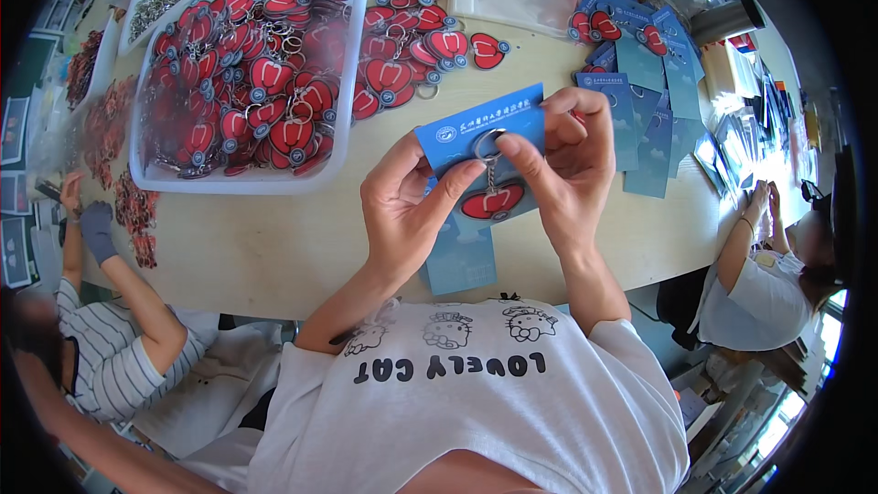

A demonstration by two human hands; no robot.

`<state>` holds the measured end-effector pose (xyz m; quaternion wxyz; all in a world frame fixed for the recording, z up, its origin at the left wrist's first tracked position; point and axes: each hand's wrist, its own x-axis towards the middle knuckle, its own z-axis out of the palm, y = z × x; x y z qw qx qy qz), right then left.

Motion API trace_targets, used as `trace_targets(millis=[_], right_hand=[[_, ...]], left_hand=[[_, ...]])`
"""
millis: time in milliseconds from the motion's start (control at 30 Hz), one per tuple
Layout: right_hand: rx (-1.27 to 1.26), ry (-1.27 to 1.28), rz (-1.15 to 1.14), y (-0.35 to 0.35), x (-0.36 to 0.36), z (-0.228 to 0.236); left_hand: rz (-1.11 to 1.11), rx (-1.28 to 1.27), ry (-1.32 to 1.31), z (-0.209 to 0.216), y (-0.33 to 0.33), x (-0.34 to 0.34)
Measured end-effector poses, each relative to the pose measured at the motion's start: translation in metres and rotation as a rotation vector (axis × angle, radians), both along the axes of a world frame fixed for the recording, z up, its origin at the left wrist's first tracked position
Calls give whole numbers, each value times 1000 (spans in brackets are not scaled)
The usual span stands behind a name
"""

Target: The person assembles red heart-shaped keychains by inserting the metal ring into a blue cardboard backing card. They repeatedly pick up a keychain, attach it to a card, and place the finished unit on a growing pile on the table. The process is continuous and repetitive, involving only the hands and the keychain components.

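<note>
Now keyring [493, 201] + card [439, 136] b/w hands [402, 201] [569, 174]

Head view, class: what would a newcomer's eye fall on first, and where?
The translucent plastic bin heaped with red keychains stands out first, at upper left on the pale table. Next, near the centre, the left hand and right hand grip a blue card, with a single red keychain in front of it.

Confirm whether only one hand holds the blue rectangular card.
No, the left hand and right hand both hold the blue rectangular card.
</note>
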<state>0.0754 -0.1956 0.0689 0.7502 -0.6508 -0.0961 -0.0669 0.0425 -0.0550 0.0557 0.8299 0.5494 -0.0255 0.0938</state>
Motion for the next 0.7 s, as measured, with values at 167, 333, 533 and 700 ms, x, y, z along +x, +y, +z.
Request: trace_targets(millis=[167, 333, 533, 700], right_hand=[[-12, 39, 43, -1, 1, 3], [39, 170, 99, 1, -5, 9], [274, 252, 253, 3, -10, 0], [228, 252, 248, 5, -8, -4]], left_hand=[[27, 20, -36, -5, 0, -1], [55, -5, -115, -10, 0, 0], [109, 269, -162, -4, 3, -4], [84, 246, -100, -4, -4, -6]])
